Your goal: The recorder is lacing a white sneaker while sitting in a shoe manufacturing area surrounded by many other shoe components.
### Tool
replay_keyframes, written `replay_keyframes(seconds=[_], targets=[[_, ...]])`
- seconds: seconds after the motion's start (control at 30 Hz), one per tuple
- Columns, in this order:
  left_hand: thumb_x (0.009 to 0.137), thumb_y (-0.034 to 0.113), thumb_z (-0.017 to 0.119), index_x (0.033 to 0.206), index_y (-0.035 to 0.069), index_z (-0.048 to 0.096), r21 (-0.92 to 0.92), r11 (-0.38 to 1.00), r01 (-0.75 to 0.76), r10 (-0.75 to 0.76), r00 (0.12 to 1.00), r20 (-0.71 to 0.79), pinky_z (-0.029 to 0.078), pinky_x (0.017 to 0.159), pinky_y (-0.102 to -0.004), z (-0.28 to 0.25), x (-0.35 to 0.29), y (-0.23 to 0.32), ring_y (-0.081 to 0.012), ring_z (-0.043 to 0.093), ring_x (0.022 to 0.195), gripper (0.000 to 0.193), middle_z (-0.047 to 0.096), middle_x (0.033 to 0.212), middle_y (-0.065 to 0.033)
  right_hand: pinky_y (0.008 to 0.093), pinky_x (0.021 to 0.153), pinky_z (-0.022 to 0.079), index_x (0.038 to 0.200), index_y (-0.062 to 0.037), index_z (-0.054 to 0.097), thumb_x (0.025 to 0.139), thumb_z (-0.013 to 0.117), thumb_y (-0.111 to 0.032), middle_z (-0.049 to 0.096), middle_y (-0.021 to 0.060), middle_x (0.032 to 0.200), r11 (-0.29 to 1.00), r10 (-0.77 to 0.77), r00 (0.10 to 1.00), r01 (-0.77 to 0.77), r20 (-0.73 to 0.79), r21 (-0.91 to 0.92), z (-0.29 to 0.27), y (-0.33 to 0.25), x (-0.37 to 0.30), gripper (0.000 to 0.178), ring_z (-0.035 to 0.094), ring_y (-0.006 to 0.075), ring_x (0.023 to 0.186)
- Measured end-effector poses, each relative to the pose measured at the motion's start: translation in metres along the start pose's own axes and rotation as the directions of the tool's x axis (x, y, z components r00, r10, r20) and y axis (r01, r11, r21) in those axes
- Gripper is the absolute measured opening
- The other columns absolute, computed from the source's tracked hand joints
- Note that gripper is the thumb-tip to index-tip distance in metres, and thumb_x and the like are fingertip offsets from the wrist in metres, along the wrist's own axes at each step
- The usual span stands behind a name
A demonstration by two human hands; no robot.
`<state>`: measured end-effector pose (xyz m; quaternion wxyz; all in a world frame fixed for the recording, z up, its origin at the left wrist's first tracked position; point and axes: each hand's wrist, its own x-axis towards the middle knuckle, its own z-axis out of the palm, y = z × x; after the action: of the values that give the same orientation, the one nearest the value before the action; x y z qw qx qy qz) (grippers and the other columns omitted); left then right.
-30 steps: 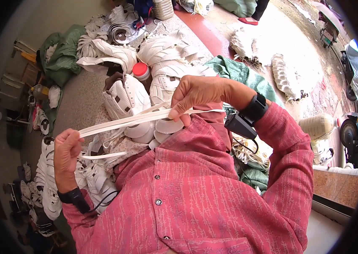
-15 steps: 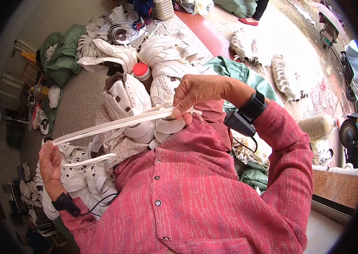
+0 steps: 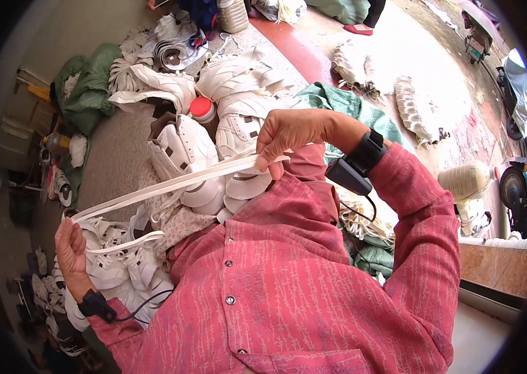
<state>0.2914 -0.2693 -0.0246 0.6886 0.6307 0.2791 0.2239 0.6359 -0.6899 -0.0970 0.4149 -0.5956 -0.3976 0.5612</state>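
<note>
Left hand (image 3: 71, 246) pinches the laces (image 3: 176, 182), though from my remote view its fingertips are hard to make out; right hand (image 3: 285, 138) clamps them too. Between both, the laces slant down-left past the cloth's (image 3: 196, 224) left edge. Against a second ago, I see left farther out.

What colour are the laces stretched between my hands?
The laces are creamy white, shown best in the head view.
</note>
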Motion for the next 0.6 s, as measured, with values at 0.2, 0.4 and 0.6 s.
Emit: replay_keyframes(seconds=[0.2, 0.4, 0.6], targets=[[0.091, 0.016, 0.066, 0.082, 0.006, 0.057, -0.002, 1.000, 0.007, -0.007, 1.000, -0.005, 0.014, 0.034, -0.0189, -0.005, 0.001, 0.004, -0.0001, 0.025, 0.039, 0.016, 0.047, 0.060, 0.0053, 0.0233, 0.065, 0.050, 0.091, 0.0017, 0.070, 0.085, 0.072, -0.018, 0.071, 0.0109, 0.075, 0.999, -0.018, 1.000, 0.018, 0.012, 0.026, -0.008, 0.009, -0.003, 0.021, 0.067, 0.0127, 0.067], [0.092, 0.016, 0.065, 0.083, 0.005, 0.059, 0.011, 1.000, -0.002, 0.002, 1.000, 0.004, 0.014, 0.034, -0.0190, -0.006, 0.000, 0.007, -0.0003, 0.024, 0.039, 0.016, 0.043, 0.057, 0.0067, 0.0251, 0.065, 0.052, 0.093, 0.0028, 0.070, 0.086, 0.071, -0.017, 0.071, 0.0115, 0.076, 0.998, -0.053, 0.998, 0.053, 0.016, 0.032, -0.009, 0.014, -0.006, 0.021, 0.067, 0.0141, 0.067], [0.091, 0.016, 0.065, 0.082, 0.005, 0.060, 0.007, 1.000, 0.000, -0.001, 1.000, 0.021, 0.014, 0.034, -0.0187, -0.002, 0.000, 0.012, -0.0003, 0.024, 0.039, 0.016, 0.041, 0.056, 0.0070, 0.0249, 0.066, 0.053, 0.096, 0.0036, 0.070, 0.087, 0.069, -0.017, 0.071, 0.0101, 0.076, 0.993, -0.048, 0.997, 0.041, 0.060, 0.113, -0.016, 0.029, -0.007, 0.022, 0.067, 0.0140, 0.068]])
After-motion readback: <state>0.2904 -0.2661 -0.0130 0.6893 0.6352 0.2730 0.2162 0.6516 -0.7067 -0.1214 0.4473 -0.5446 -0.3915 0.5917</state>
